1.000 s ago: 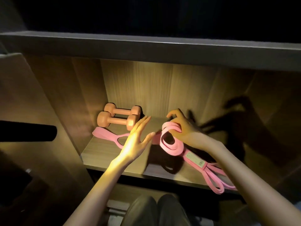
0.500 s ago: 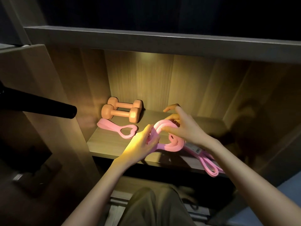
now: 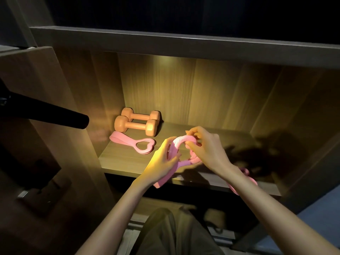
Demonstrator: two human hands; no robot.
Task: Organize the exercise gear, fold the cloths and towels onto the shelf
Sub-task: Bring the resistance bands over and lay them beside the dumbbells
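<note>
Right hand (image 3: pixel 207 150) pinches the looped top of the pink resistance band (image 3: pixel 184 139); left hand (image 3: pixel 161 162), just beside it, grips the lower strand, likely holding tension for coiling. Band sits over the shelf (image 3: pixel 117 159) front; 2 dumbbells (image 3: pixel 136 125) parked beyond the left hand.

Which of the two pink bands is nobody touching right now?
The heart-looped pink band, lying flat in front of the dumbbells. The long pink band is gripped by the left hand and right hand.
</note>
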